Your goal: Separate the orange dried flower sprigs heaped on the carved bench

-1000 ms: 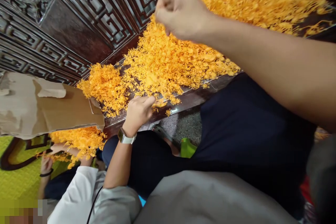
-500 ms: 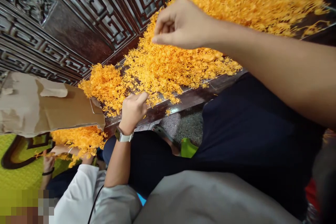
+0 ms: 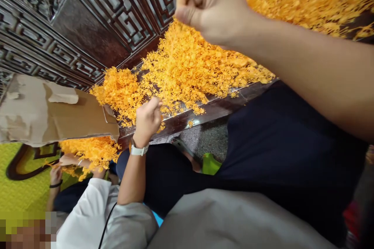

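Observation:
My left hand (image 3: pixel 148 121), with a pale watch band on its wrist, is closed in a fist low over the front edge of the orange heap. A small orange bit (image 3: pixel 161 126) shows just beside its fingers; what the fist holds is hidden. Higher up, my right hand (image 3: pixel 214 6) is pinched, thumb against forefinger, over the heap. Whatever lies in that pinch is too fine to name. Below both hands spreads a heap of orange plastic flower pieces (image 3: pixel 187 72), thin and spidery, on a dark wooden bench (image 3: pixel 201 118).
Carved dark wood panelling (image 3: pixel 87 27) rises behind the bench. At left stands a torn cardboard box (image 3: pixel 78 118). Beyond it a co-worker's hands (image 3: pixel 68 160) handle more orange pieces. A larger orange pile (image 3: pixel 306 0) lies at upper right. Something green (image 3: pixel 210 164) is on the floor.
My right hand has risen up and away from my left hand, still pinched. The left hand stays nearly in place, its wrist turned slightly.

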Action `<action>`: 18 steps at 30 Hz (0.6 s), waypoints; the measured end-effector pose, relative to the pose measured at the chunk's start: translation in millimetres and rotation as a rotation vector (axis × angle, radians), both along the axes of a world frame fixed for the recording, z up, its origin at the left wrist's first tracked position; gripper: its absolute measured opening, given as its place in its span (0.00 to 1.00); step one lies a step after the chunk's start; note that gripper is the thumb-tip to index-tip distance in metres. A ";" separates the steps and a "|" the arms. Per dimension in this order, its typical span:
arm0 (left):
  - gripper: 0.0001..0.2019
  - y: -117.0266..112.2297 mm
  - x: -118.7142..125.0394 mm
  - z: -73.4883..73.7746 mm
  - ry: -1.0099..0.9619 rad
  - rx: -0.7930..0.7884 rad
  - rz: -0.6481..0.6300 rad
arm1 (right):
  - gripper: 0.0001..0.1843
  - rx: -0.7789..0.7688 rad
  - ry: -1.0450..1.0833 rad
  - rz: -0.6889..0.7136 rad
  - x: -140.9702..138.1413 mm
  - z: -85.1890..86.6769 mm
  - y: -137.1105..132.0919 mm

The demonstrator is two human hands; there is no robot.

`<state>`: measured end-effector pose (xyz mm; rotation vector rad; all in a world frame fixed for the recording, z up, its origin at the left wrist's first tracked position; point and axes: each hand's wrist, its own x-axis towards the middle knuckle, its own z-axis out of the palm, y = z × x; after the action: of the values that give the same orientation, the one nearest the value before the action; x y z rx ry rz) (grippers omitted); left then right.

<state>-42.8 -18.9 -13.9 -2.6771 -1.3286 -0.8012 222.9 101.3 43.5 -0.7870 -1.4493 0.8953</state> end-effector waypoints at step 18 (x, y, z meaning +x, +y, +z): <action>0.11 9.2 8.7 12.8 -0.131 0.014 0.041 | 0.21 -0.161 0.103 -0.139 -13.1 -11.4 41.7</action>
<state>-34.1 -9.7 -1.2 -2.6180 -1.3948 -0.9919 209.8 143.1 32.1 -0.9358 -1.2280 0.9393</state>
